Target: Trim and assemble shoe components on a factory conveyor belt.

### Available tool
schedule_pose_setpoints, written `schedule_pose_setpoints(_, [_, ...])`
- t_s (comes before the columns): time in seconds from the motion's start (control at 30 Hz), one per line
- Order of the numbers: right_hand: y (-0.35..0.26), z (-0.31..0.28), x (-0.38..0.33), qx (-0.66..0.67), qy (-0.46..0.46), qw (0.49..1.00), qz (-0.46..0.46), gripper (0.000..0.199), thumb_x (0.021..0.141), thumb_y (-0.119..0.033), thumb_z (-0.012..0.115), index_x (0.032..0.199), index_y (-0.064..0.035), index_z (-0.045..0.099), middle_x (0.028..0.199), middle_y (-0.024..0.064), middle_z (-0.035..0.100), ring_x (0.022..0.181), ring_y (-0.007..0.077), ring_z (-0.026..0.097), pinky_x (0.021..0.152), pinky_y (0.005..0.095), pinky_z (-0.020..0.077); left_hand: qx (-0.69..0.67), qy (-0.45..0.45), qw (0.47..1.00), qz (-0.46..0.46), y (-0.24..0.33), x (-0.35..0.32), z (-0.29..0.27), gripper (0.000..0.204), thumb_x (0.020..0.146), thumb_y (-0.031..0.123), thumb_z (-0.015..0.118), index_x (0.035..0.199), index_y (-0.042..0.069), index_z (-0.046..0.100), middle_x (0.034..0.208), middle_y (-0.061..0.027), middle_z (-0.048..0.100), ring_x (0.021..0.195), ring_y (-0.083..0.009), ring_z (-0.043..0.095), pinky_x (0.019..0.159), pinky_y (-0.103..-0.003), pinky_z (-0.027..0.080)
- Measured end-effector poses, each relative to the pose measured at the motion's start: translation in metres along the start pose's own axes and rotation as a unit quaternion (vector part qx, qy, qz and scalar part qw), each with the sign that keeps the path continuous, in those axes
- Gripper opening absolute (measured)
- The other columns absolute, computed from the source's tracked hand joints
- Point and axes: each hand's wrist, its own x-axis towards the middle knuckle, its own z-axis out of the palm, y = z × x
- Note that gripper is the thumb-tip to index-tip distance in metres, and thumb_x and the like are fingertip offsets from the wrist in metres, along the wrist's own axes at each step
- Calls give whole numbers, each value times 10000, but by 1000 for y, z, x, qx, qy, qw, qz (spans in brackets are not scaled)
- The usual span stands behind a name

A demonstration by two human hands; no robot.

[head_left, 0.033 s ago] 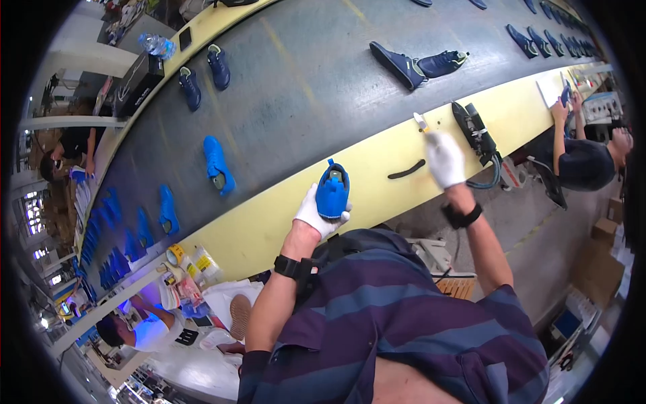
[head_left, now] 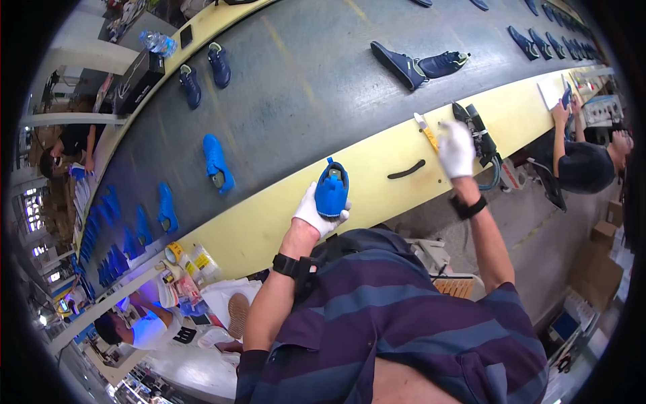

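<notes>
Held over the near pale-yellow ledge [head_left: 269,225], a blue shoe upper [head_left: 331,198] rests in my white-gloved left hand [head_left: 314,214], its opening and heel loop pointing away from me. My fingers curl around its sides. My right hand [head_left: 457,151], also gloved and blurred by motion, is over the ledge beside a slim tool with a yellow handle and pale tip [head_left: 426,131]. Just right of that hand lies a black tool with a hose [head_left: 479,131]; the hand overlaps its edge, and contact cannot be told. A dark curved strip [head_left: 406,169] lies between my hands.
A grey conveyor belt [head_left: 289,101] runs beyond the ledge. On it are blue shoes [head_left: 215,161], a dark navy pair [head_left: 400,65] and rows of others. A box [head_left: 139,81] and plastic bottle [head_left: 158,43] stand on the far edge. Co-workers sit at left and right.
My right hand has shifted right and slightly toward me, off the yellow-handled tool, baring more of its handle. My left hand and the blue shoe have hardly moved.
</notes>
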Motion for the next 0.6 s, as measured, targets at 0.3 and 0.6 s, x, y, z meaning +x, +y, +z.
schedule_pose_setpoints(0.3, [115,32,35,-239,-76,963,101,645,840,-328,812,1371,-41,585,1337,213,613,1215,395,606,1005,487,490,-27,9,1000,-2,-3,5,8,609,1076,623,271,1213,144,622,1040,-152,667,901,-346,619,625,-429,553])
schedule_pose_setpoints(0.6, [140,20,28,-61,-246,961,110,388,830,-375,809,1040,-57,735,1019,193,750,962,387,715,858,455,557,35,25,999,13,-20,12,26,574,1080,619,279,1211,175,618,1073,-99,672,899,-325,619,638,-416,530])
